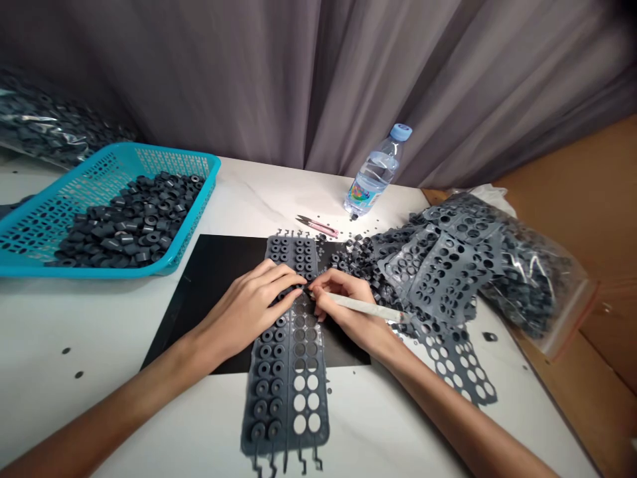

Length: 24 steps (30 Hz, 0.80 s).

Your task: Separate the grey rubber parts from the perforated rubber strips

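Observation:
A long grey moulded rubber sheet (287,398) lies lengthwise in front of me, with rows of round rings on its left half and far end and open holes along its near right side. My left hand (256,295) rests across its middle, thumb and fingertips closed at a small dark rubber ring (304,287) that they partly hide. In my right hand (351,305) is a pen-like tool with a white wrapped handle (371,307). Its tip meets the left fingertips, where the exact contact is hidden. Beneath the sheet lies a black mat (199,285).
A blue basket (213,172) of loose grey rings stands left, before a clear bag (44,126) of similar pieces. Pink thread snips (321,228) and a water bottle (373,179) are behind. At right lie punched sheets (438,265) and a filled plastic bag (537,285).

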Each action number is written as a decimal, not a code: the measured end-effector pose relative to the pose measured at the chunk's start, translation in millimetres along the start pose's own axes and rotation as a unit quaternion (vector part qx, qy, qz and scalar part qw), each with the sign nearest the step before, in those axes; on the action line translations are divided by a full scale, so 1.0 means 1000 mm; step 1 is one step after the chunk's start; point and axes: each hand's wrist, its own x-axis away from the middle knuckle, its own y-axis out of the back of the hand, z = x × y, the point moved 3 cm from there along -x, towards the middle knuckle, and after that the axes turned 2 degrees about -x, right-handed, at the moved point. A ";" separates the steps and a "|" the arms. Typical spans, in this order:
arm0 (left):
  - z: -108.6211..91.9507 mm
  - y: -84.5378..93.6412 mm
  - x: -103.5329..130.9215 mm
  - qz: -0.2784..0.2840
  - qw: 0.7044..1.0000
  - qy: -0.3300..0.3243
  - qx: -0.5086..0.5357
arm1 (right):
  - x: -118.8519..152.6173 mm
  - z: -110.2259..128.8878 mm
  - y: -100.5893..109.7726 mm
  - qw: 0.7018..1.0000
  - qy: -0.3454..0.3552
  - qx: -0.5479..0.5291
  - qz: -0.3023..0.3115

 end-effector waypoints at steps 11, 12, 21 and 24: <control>-0.004 -0.004 0.001 -0.020 0.994 -0.045 -0.097 | 0.001 0.006 -0.003 0.999 0.009 0.051 -0.008; -0.006 -0.004 0.001 -0.035 0.994 -0.048 -0.095 | 0.001 0.006 -0.004 0.998 0.012 0.056 -0.009; 0.014 0.025 -0.006 -0.167 0.942 0.152 0.248 | 0.001 0.003 -0.002 0.999 -0.017 -0.027 -0.031; 0.019 0.037 0.000 -0.180 0.877 0.210 0.394 | 0.001 0.004 0.003 0.995 0.004 -0.070 -0.070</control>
